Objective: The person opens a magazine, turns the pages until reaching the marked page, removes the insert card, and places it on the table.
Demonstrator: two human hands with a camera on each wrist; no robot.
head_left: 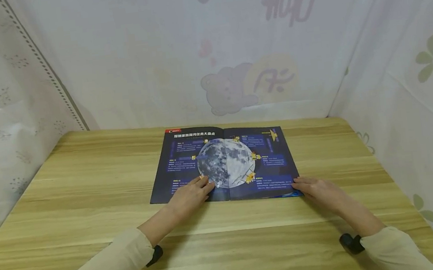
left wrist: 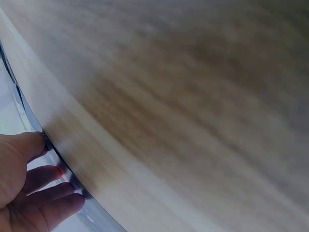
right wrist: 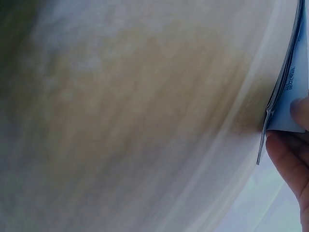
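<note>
An open magazine [head_left: 240, 163] lies on the table, its dark spread printed with a large grey moon, yellow spacecraft and blue text boxes. My left hand [head_left: 191, 195] rests on the lower part of the left page, close to the centre fold, fingers spread and loosely bent. In the left wrist view the left fingertips [left wrist: 63, 205] touch the page by its near edge. At the lower right corner, my right hand [head_left: 321, 190] pinches a page. The right wrist view has the thumb on a light blue page surface [right wrist: 289, 116] and a finger at its edge.
The wooden table [head_left: 85, 181] extends around the magazine on all sides. Pale printed cloth [head_left: 144, 63] hangs behind it and at both sides. Black bands [head_left: 351, 243] sit at both wrists beside the cream sleeves.
</note>
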